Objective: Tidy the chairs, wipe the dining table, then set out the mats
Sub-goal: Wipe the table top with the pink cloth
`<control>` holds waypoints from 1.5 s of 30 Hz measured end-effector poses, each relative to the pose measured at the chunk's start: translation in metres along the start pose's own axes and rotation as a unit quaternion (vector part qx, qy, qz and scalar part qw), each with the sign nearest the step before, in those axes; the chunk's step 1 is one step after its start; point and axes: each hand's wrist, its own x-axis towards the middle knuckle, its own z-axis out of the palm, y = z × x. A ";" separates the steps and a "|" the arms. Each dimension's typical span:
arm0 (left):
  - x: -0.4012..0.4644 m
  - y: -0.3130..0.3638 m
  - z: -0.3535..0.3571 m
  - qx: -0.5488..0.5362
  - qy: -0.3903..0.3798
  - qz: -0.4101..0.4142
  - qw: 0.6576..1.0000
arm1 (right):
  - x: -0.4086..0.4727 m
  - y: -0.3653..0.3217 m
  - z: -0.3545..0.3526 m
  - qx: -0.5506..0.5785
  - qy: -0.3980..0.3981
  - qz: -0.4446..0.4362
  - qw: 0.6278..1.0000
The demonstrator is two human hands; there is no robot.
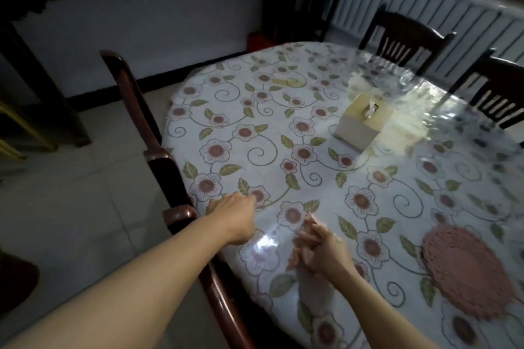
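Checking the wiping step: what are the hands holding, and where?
Left hand: nothing visible. Right hand presses a blurred pinkish cloth flat; grip unclear.

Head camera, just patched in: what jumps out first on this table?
The floral tablecloth under glossy clear plastic fills the view, with a tissue box near its middle. A pink round mat lies at the near right edge. Both hands, left hand and right hand, rest on the near edge.
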 end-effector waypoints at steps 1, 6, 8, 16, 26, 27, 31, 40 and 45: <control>0.003 -0.002 -0.004 0.004 0.000 0.006 1.000 | 0.005 -0.002 0.000 0.007 0.005 0.015 1.000; 0.028 -0.022 -0.038 0.037 0.016 0.041 0.998 | 0.036 -0.034 -0.010 0.142 0.053 0.063 0.986; 0.041 -0.033 -0.056 0.047 0.021 0.044 0.998 | 0.053 -0.053 -0.012 0.212 0.066 0.066 0.973; 0.103 -0.088 -0.115 0.065 -0.008 0.034 0.997 | 0.123 -0.120 -0.009 0.269 0.085 0.056 0.958; 0.180 -0.155 -0.176 0.070 -0.020 0.122 0.990 | 0.170 -0.211 -0.035 0.270 0.177 0.109 0.940; 0.190 -0.166 -0.185 0.075 -0.018 0.139 0.987 | 0.174 -0.224 -0.035 0.267 0.182 0.110 0.940; 0.225 -0.213 -0.227 0.092 -0.014 0.198 0.976 | 0.196 -0.275 -0.028 0.232 0.234 0.142 0.934; 0.297 -0.286 -0.299 0.118 -0.026 0.238 0.964 | 0.251 -0.375 -0.020 0.285 0.272 0.176 0.902; 0.349 -0.295 -0.328 0.129 -0.026 0.263 0.956 | 0.315 -0.396 -0.021 0.311 0.305 0.176 0.883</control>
